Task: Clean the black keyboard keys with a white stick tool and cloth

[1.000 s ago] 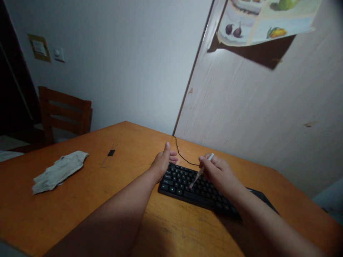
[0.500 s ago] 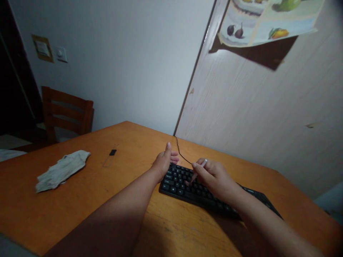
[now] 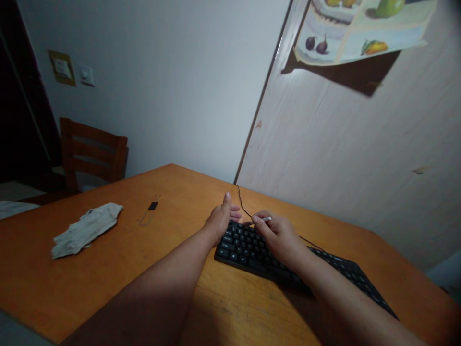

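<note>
A black keyboard lies on the wooden table, its right end running out beyond my right forearm. At its left end my left hand rests against the edge, thumb up and fingers stretched out over the far corner. Pinched in my right hand is a small thin brush with a pale handle. The brush lies nearly level, its brownish tip pointing left over the keyboard's back row, close to my left fingers. I cannot tell whether the tip touches the keys.
A pale cloth glove lies on the left of the table. Nearby is a small black piece with thin wire loops. The keyboard's cable runs back to the wall. A wooden chair stands beyond the left edge.
My right hand has moved a little left and tipped the brush from steep to nearly level, taking its tip from the middle keys to the back row. My left hand stays put.
</note>
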A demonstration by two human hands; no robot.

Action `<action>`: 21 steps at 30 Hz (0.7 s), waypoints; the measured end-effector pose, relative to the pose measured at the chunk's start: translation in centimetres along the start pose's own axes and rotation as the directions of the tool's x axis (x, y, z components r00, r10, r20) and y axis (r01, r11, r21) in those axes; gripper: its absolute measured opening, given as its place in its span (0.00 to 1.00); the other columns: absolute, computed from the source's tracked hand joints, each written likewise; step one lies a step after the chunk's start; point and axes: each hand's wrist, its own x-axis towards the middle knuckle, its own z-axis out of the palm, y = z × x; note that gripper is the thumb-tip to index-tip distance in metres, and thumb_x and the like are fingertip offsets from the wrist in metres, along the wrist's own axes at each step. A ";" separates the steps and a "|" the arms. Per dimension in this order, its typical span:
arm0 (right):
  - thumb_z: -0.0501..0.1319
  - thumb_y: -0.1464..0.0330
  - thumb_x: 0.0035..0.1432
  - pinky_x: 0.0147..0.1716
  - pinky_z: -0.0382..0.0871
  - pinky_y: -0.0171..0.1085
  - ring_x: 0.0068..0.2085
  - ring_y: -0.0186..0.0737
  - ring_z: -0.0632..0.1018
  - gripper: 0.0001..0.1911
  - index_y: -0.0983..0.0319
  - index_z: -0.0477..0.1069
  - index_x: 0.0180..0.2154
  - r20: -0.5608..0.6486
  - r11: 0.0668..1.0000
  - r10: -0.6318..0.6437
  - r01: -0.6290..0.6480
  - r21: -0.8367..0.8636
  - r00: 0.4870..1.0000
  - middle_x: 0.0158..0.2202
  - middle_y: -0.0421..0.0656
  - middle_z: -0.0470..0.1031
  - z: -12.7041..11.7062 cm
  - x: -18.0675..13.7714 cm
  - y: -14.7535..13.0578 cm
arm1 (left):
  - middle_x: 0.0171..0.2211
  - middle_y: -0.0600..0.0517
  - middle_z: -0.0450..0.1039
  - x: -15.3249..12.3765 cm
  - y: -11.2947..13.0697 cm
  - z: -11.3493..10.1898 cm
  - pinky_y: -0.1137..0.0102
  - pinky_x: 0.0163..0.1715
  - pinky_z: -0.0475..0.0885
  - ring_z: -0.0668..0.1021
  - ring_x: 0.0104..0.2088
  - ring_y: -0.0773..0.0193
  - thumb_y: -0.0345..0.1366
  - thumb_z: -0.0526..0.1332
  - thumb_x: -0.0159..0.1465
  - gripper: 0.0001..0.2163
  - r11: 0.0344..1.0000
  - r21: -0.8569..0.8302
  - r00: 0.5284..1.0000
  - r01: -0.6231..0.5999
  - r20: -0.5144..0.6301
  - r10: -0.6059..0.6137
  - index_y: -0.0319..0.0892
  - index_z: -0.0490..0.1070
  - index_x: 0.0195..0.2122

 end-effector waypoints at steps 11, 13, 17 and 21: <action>0.52 0.59 0.70 0.28 0.62 0.35 0.26 0.35 0.71 0.20 0.59 0.69 0.27 0.224 0.998 -0.004 -0.009 0.056 0.975 0.23 0.37 0.71 -2.7 -1.2 -3.2 | 0.41 0.37 0.81 0.2 -0.3 -0.1 0.60 0.45 0.73 0.81 0.42 0.50 0.72 0.39 0.60 0.46 1.000 -0.001 1.000 -0.018 -0.011 0.018 0.33 0.76 0.48; 0.53 0.58 0.69 0.28 0.62 0.34 0.26 0.35 0.70 0.20 0.59 0.69 0.26 0.125 0.996 0.018 -0.029 0.084 0.992 0.22 0.37 0.69 -2.6 -1.0 -3.0 | 0.41 0.37 0.81 0.3 -0.4 -0.1 0.60 0.44 0.74 0.81 0.42 0.50 0.72 0.39 0.60 0.46 1.000 -0.005 1.000 -0.012 -0.011 0.012 0.33 0.76 0.47; 0.53 0.54 0.69 0.28 0.62 0.35 0.27 0.37 0.72 0.21 0.59 0.70 0.28 -0.034 0.992 0.020 -0.016 0.128 0.999 0.23 0.39 0.70 -1.2 0.0 -1.6 | 0.41 0.36 0.81 0.4 -0.4 -0.1 0.59 0.45 0.74 0.81 0.43 0.49 0.72 0.39 0.60 0.45 1.000 -0.007 1.000 -0.005 -0.003 0.005 0.34 0.76 0.47; 0.53 0.55 0.69 0.31 0.64 0.36 0.31 0.39 0.75 0.20 0.59 0.72 0.31 -0.019 0.995 -0.032 0.034 0.089 0.999 0.28 0.41 0.75 0.5 0.8 -0.8 | 0.40 0.37 0.81 0.5 -0.4 -0.1 0.59 0.46 0.73 0.81 0.42 0.49 0.72 0.39 0.61 0.45 1.000 -0.007 1.000 -0.005 0.007 0.005 0.34 0.76 0.47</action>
